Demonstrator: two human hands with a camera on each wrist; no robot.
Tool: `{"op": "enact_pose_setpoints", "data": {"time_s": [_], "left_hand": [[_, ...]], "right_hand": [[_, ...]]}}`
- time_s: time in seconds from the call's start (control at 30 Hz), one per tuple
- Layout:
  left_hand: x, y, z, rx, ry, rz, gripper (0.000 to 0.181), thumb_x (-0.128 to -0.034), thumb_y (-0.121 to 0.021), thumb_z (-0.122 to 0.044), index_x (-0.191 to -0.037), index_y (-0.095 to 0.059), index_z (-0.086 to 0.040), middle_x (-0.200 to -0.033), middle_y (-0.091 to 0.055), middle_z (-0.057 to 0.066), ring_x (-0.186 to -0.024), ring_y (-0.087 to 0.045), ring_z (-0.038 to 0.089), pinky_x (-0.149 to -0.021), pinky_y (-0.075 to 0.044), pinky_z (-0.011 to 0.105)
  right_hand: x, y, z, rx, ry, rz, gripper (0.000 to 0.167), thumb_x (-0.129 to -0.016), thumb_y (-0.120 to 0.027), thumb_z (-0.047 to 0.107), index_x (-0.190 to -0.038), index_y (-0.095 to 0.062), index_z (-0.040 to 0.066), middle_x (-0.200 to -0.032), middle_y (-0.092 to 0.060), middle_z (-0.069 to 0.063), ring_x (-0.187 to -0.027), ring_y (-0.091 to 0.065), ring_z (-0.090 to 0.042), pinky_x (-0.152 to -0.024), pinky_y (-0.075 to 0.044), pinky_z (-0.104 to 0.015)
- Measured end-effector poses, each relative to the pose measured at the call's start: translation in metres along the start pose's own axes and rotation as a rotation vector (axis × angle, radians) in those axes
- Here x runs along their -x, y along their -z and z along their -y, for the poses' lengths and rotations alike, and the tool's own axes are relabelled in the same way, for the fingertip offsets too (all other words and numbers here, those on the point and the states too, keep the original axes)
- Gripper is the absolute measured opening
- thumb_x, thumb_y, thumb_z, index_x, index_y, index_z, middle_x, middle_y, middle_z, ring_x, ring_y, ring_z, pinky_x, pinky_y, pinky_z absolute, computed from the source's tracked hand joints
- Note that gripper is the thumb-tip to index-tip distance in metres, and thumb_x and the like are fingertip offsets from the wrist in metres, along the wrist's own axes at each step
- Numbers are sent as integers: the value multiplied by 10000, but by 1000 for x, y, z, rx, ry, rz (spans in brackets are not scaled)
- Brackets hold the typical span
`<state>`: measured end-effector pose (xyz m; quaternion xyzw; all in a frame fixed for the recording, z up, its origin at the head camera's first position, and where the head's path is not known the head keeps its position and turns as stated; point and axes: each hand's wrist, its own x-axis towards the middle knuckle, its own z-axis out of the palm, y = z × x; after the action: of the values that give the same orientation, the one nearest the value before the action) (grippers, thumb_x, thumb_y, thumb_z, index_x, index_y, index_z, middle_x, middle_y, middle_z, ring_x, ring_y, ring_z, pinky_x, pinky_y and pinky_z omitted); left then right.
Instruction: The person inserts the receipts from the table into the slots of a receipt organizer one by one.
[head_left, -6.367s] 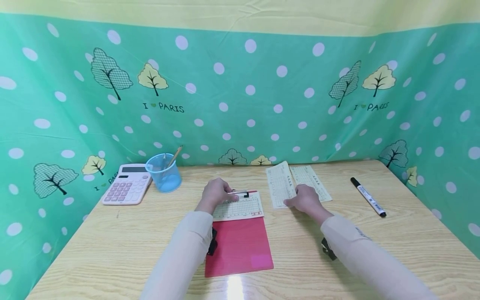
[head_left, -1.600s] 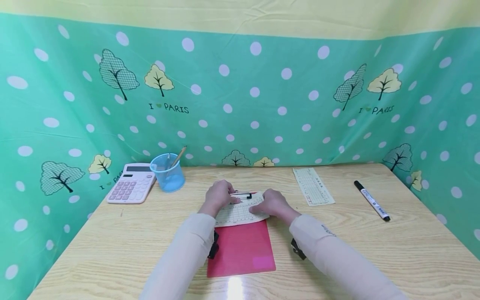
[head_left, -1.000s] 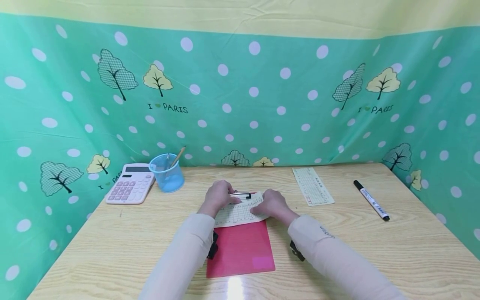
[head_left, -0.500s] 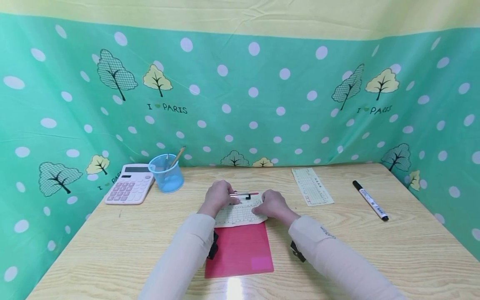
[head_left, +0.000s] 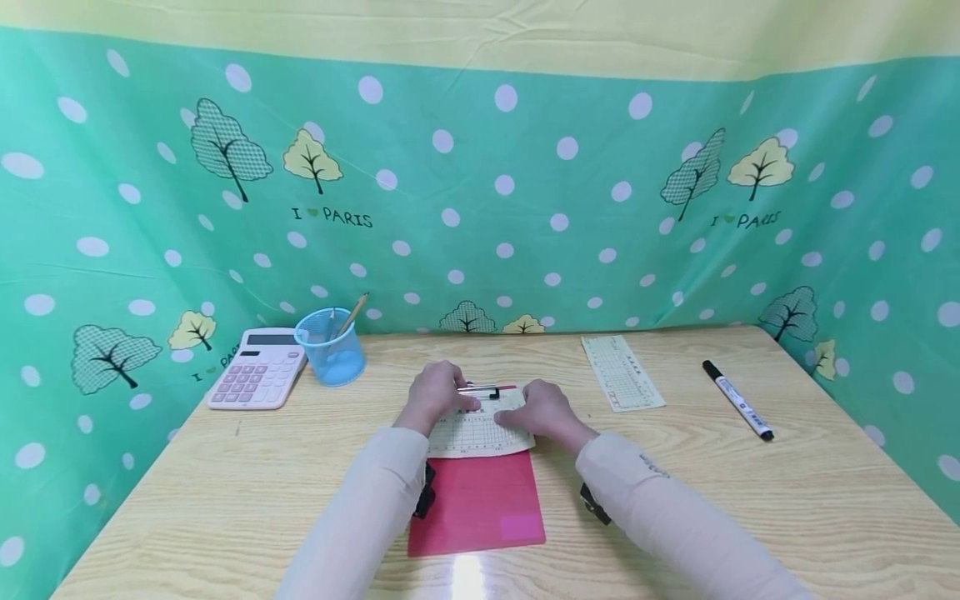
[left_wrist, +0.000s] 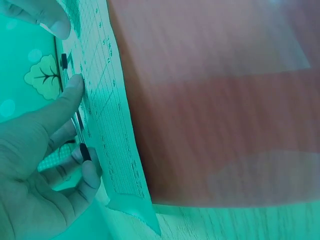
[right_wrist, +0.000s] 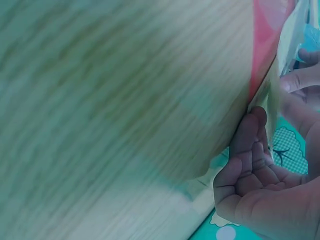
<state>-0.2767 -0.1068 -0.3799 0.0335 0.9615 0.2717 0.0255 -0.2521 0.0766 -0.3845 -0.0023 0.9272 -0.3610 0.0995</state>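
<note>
A red clipboard (head_left: 480, 504) lies on the table in front of me, with a metal clip (head_left: 489, 391) across its far end. My left hand (head_left: 435, 393) holds that clip, its thumb pressing on top and other fingers curled about it in the left wrist view. A printed paper slip (head_left: 471, 435) lies over the upper part of the board, its near edge lifting a little. Its right side is pinched by my right hand (head_left: 551, 410), thumb above and curled fingers beneath in the right wrist view. Whether the clip bites on this slip is hidden.
Another printed slip (head_left: 622, 372) lies at the back right, beside a capped marker (head_left: 737, 400). At the back left stand a blue mesh pencil cup (head_left: 330, 348) with pencils and a pink calculator (head_left: 257, 369). A dotted green curtain (head_left: 465, 167) closes off the back and sides.
Over the earlier frames my right hand carried one of the two right-hand slips left onto the clipboard. In the last second the slip and right thumb shifted only slightly; my left hand stayed at the clip.
</note>
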Motion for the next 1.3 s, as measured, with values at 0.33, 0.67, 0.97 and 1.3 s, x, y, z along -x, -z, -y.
{"op": "enact_pose_setpoints", "data": {"time_s": [0.33, 0.67, 0.97, 1.3], "left_hand": [[-1, 0, -1, 4, -12, -14, 246, -780, -905, -193, -829, -716, -44, -883, -672, 58, -827, -589, 218, -810, -513, 397], [-3, 3, -2, 56, -7, 18, 206, -801, -887, -169, -768, -731, -40, -846, -665, 47, -825, -569, 204, -793, -507, 375], [-9, 11, -1, 73, 3, 64, 201, -818, -873, -180, -759, -759, -26, -774, -679, 32, -750, -533, 164, -727, -483, 325], [-10, 19, -6, 54, 45, 129, 238, -841, -856, -214, -749, -731, -33, -784, -664, 33, -764, -533, 169, -756, -488, 345]], "right_hand": [[1, -6, 0, 16, 34, -57, 367, -789, -889, 217, -750, -561, 57, -695, -499, -33, -619, -459, -164, -537, -376, -266], [-1, -5, 2, 20, 0, -55, 400, -780, -899, 237, -732, -539, 70, -676, -469, -30, -586, -443, -157, -517, -378, -265], [-5, -5, 2, 31, -17, -41, 462, -785, -900, 247, -678, -474, 104, -624, -395, -3, -552, -390, -140, -506, -334, -260], [-11, -4, 2, 32, -24, -30, 584, -796, -894, 269, -600, -359, 146, -562, -256, 33, -511, -277, -120, -484, -254, -256]]}}
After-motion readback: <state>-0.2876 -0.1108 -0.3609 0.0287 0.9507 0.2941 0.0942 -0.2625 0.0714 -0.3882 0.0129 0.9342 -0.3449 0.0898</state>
